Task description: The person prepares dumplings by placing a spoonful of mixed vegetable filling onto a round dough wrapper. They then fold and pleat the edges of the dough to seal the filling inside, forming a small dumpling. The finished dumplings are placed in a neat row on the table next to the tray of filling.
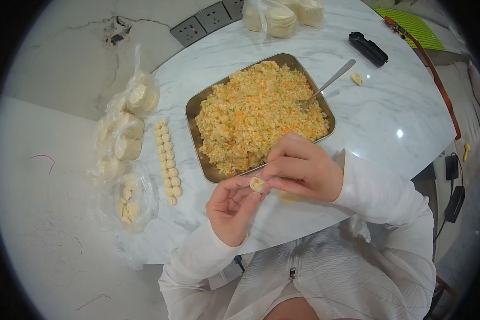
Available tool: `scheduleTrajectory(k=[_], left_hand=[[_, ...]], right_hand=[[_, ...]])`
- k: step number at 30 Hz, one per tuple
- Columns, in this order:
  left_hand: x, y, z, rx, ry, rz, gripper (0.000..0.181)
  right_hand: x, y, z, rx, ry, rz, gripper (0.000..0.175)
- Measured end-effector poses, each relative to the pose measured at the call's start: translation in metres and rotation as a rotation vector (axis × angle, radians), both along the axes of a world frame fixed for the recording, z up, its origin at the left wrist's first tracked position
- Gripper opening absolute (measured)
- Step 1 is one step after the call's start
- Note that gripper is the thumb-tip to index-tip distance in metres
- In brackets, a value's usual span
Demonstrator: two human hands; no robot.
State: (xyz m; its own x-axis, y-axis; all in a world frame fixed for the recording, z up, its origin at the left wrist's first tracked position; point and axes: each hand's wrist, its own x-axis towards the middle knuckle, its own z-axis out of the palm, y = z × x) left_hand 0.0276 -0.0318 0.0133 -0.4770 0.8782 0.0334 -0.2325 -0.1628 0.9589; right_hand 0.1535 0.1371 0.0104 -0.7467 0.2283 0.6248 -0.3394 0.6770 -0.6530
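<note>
Between my two hands, at the near edge of a metal tray, is a small folded dough dumpling (257,185). My left hand (233,206) grips it with thumb and fingers from the left. My right hand (304,170) pinches its right side with the fingertips. Under my right hand lies a pale round wrapper or stack of wrappers (288,197), partly hidden. The rectangular metal tray (193,120) holds a heap of chopped filling (260,112) with orange and green bits. A metal spoon (336,75) stands in the filling, its handle leaning over the right rim.
Two touching columns of small dough pieces (168,162) stand left of the tray. Farther left are plastic bags of round wrappers (129,148) and an opened bag (130,210). More bagged wrappers (280,20), a black case-like object (368,49) and a single dough piece (356,79) lie beyond.
</note>
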Motion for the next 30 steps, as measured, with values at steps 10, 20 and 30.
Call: scheduleTrajectory(k=[10,20,30], left_hand=[[-0.0003,-0.0011,-0.0022,-0.026,0.045,0.014,0.024],[0.0008,-0.0018,-0.0024,-0.043,0.05,0.012,0.024],[-0.0009,-0.0004,0.0,-0.05,0.035,0.003,0.023]], right_hand=[[-0.0021,-0.0009,0.0024,0.136,0.046,0.009,0.027],[-0.0027,-0.0034,0.0021,0.164,0.045,-0.004,0.023],[-0.0003,-0.0016,0.0056,0.057,0.014,-0.012,0.022]])
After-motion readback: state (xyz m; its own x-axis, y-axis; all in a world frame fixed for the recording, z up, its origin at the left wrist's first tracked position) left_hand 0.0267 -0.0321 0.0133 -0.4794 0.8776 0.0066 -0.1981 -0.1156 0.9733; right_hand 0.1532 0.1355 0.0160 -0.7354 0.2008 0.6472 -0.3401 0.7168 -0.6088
